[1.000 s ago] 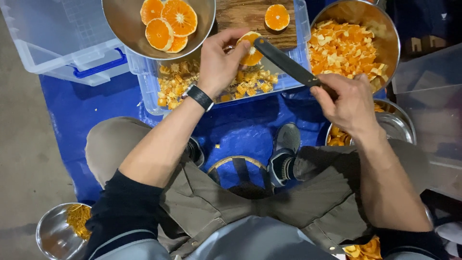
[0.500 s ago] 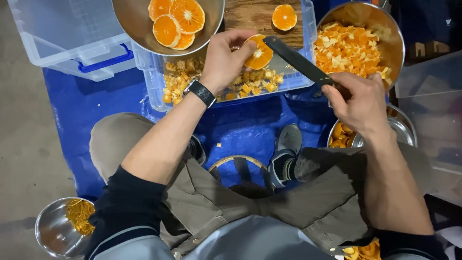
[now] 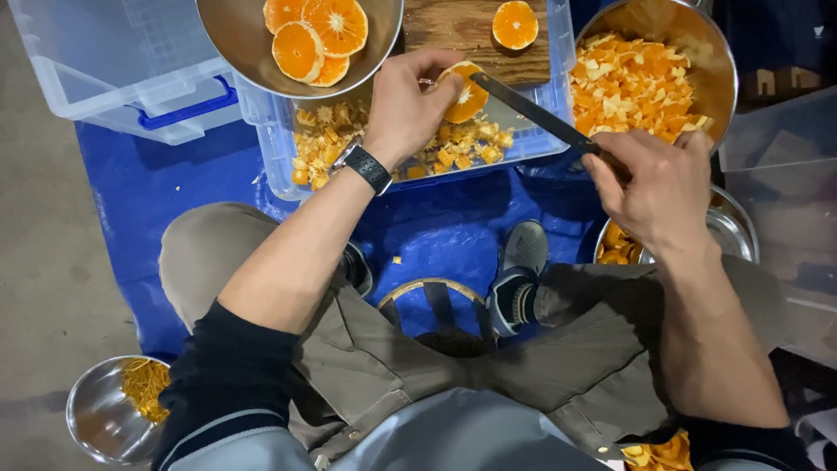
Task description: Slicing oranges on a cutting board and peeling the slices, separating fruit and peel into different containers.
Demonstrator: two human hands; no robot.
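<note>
My left hand (image 3: 410, 109) grips an orange piece (image 3: 464, 94) over a clear plastic bin (image 3: 277, 179) that holds orange peel scraps (image 3: 327, 139). My right hand (image 3: 654, 183) holds a long dark knife (image 3: 532, 109) by the handle, and the blade tip touches the orange piece. A black watch (image 3: 366, 166) is on my left wrist. A wooden cutting board (image 3: 453, 30) lies across the bin with a halved orange (image 3: 514, 23) on it.
A metal bowl (image 3: 235, 44) of orange halves sits top centre. A big metal bowl (image 3: 711, 52) of peel pieces stands at top right, another bowl (image 3: 728, 227) below it. A small bowl (image 3: 100, 419) with zest lies bottom left. An empty clear bin (image 3: 96, 52) rests on the blue tarp (image 3: 157, 192).
The view has shifted slightly. My hands stay at the bin, the knife blade working against the orange piece in my left hand.
</note>
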